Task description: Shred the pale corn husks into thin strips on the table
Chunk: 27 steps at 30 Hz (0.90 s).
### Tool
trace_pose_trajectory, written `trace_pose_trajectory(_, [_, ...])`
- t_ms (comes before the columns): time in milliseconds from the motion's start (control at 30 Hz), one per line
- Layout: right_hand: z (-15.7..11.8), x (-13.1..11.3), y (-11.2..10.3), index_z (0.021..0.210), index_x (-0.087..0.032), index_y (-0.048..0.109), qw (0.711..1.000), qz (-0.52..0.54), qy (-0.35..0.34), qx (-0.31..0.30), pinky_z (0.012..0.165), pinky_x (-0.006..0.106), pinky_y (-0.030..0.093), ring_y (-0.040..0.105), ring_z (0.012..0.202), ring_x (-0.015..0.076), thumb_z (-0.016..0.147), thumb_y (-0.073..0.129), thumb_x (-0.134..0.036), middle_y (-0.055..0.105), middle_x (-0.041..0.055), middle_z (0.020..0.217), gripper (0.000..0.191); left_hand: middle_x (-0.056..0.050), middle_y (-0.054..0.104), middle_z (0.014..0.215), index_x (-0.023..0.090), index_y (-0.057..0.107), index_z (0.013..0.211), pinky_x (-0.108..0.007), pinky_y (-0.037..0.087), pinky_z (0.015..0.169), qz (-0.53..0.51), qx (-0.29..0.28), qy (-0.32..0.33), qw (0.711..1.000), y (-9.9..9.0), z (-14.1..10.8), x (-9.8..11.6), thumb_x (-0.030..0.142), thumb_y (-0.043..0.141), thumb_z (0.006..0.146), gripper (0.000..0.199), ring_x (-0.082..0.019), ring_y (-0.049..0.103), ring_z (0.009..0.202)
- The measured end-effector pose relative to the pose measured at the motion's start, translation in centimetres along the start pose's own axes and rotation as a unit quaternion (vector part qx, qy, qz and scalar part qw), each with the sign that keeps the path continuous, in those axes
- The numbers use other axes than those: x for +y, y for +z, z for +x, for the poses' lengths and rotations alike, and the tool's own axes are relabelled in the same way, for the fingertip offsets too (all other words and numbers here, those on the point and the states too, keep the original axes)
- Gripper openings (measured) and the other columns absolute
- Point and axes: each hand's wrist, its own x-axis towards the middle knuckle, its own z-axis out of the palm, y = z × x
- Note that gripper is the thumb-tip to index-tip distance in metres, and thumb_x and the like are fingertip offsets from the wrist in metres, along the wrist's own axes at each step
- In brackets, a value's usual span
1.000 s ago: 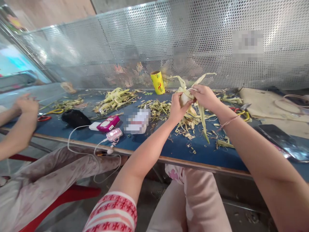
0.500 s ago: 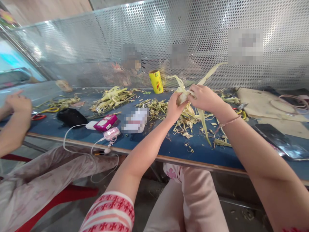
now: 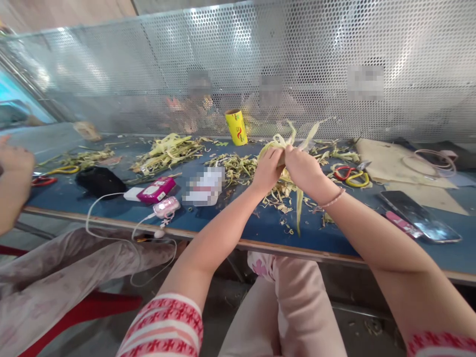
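Over the blue tabletop (image 3: 260, 225), my left hand (image 3: 268, 168) and my right hand (image 3: 300, 166) meet, both closed on pale green strips that look like dried corn husk (image 3: 310, 136). One end loops above my fingers, another points up to the right, and a long end hangs below my right hand. Exactly how the strips cross is hidden by my fingers. Beneath and around the hands lies a pile of husk scraps (image 3: 238, 166). Red-and-yellow-handled scissors (image 3: 351, 176) rest to the right of my right hand.
A yellow tube (image 3: 236, 128) stands near the perforated metal panel (image 3: 148, 89). Husk strips (image 3: 167, 153), a pink box (image 3: 156, 190), a black pouch (image 3: 100, 182) and cables lie left. A phone (image 3: 420, 215) and tan sheets (image 3: 394, 163) lie right. Another person's hand (image 3: 15, 163) is far left.
My right hand has turned and come down closer against my left. The strip's upper end dropped, and a loop now shows above my fingers. The scissors have come into fuller view.
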Motion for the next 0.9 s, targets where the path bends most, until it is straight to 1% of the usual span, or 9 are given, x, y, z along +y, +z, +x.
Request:
trace_pose_trajectory(133, [-0.2,0.2,0.1,0.120,0.001,0.052,0.999,0.014,0.032,-0.020,0.065,0.028,0.046,0.069,0.093,0.0267,0.092,0.026,-0.004,0.067,0.0231,0.098,0.038,-0.009,0.061,0.111,0.020,0.049,0.112,-0.039,0.047,0.096,0.020,-0.018,0.024,0.999,-0.2,0.2,-0.1,0.017,0.046,0.092,0.021,-0.021,0.056,0.109])
trace_pose_trajectory(267, [-0.4,0.5,-0.3,0.120,0.002,0.053,0.998,0.022,0.030,-0.042,0.065,0.028,0.045,0.070,0.090,0.0278,0.091,0.030,-0.003,0.069,0.0240,0.093,0.038,-0.010,0.061,0.113,0.020,0.047,0.116,-0.040,0.046,0.099,0.054,-0.041,0.048,0.997,-0.5,0.2,-0.1,0.018,0.045,0.093,0.023,-0.022,0.057,0.111])
trace_pose_trajectory(333, [-0.1,1.3,-0.3,0.121,0.001,0.053,0.999,0.021,0.004,-0.038,0.065,0.029,0.044,0.069,0.090,0.0288,0.091,0.032,-0.005,0.069,0.0242,0.093,0.037,-0.011,0.060,0.115,0.020,0.046,0.118,-0.041,0.045,0.101,0.070,-0.042,0.046,0.996,-0.5,0.3,-0.3,0.022,0.046,0.094,0.024,-0.023,0.056,0.113])
trace_pose_trajectory(400, [0.5,2.4,-0.1,0.120,-0.001,0.053,0.998,0.026,-0.048,-0.029,0.064,0.030,0.042,0.068,0.089,0.0289,0.090,0.035,-0.007,0.068,0.0227,0.093,0.035,-0.012,0.059,0.117,0.019,0.045,0.120,-0.042,0.044,0.103,0.080,-0.042,0.037,0.995,-0.5,0.3,-0.4,0.028,0.048,0.094,0.028,-0.024,0.055,0.116])
trace_pose_trajectory(500, [1.7,4.4,0.5,0.115,-0.006,0.057,0.989,0.050,-0.128,-0.048,0.063,0.029,0.039,0.067,0.084,0.0258,0.089,0.039,-0.010,0.069,0.0190,0.093,0.031,-0.013,0.058,0.118,0.018,0.044,0.121,-0.043,0.045,0.103,0.084,-0.043,0.031,0.995,-0.3,0.5,-0.6,0.037,0.054,0.091,0.037,-0.026,0.055,0.118])
trace_pose_trajectory(600, [2.2,5.3,0.7,0.112,-0.009,0.059,0.985,0.062,-0.153,-0.057,0.064,0.029,0.038,0.066,0.080,0.0231,0.090,0.040,-0.012,0.069,0.0177,0.094,0.029,-0.013,0.058,0.118,0.017,0.045,0.121,-0.045,0.045,0.103,0.084,-0.042,0.032,0.995,-0.3,0.6,-0.6,0.040,0.056,0.089,0.041,-0.027,0.055,0.118])
trace_pose_trajectory(700, [1.8,4.7,0.6,0.120,-0.007,0.055,0.991,0.039,-0.131,-0.011,0.064,0.028,0.039,0.066,0.083,0.0242,0.091,0.038,-0.012,0.069,0.0189,0.094,0.034,-0.014,0.057,0.119,0.018,0.044,0.124,-0.045,0.046,0.102,0.085,-0.038,0.023,0.995,-0.4,0.5,-0.7,0.034,0.054,0.091,0.038,-0.027,0.055,0.119])
trace_pose_trajectory(800, [1.1,3.1,0.4,0.136,-0.004,0.042,0.995,0.004,-0.090,0.039,0.064,0.028,0.041,0.068,0.084,0.0257,0.091,0.034,-0.007,0.070,0.0187,0.089,0.046,-0.013,0.057,0.120,0.020,0.045,0.127,-0.045,0.047,0.102,0.088,-0.028,0.000,0.996,-0.5,0.4,-0.9,0.028,0.051,0.093,0.036,-0.027,0.055,0.119])
trace_pose_trajectory(900, [0.5,1.6,0.5,0.133,-0.004,0.045,0.999,0.003,-0.022,0.036,0.063,0.027,0.043,0.070,0.083,0.0253,0.092,0.031,-0.005,0.070,0.0185,0.087,0.043,-0.013,0.056,0.120,0.021,0.045,0.129,-0.046,0.047,0.102,0.088,-0.033,-0.014,0.995,-0.5,0.2,-0.8,0.024,0.050,0.092,0.037,-0.027,0.054,0.120])
